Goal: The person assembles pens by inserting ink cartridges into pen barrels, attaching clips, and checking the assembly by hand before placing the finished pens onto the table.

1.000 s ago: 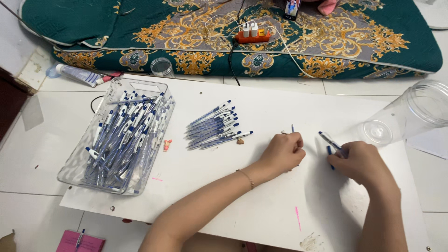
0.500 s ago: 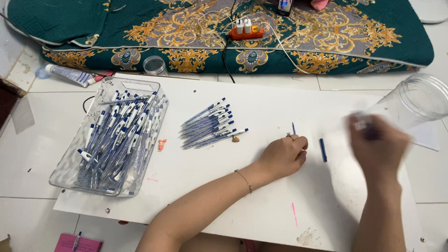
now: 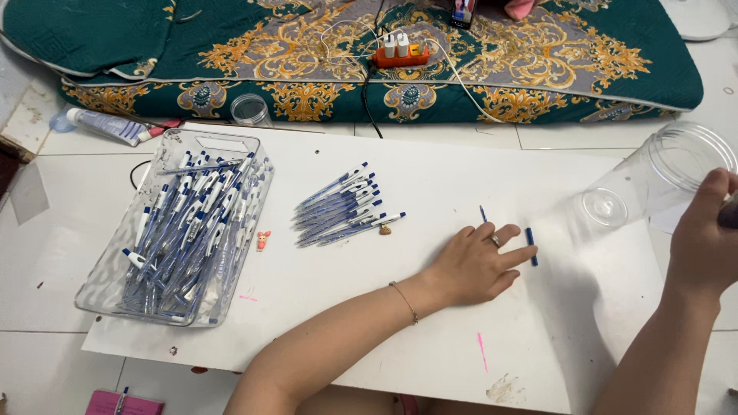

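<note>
White board (image 3: 430, 177) on tiled floor: left hand (image 3: 477, 265) rests flat, fingers spread, pinning small blue pen parts (image 3: 530, 246); right hand (image 3: 703, 238) reaches the clear jar (image 3: 653, 184), its grip unclear.

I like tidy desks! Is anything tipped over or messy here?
Yes. The clear plastic jar lies on its side at the board's right edge, by the right hand. Two small blue pen parts lie loose beside the left hand, apart from the neat pen pile.
</note>
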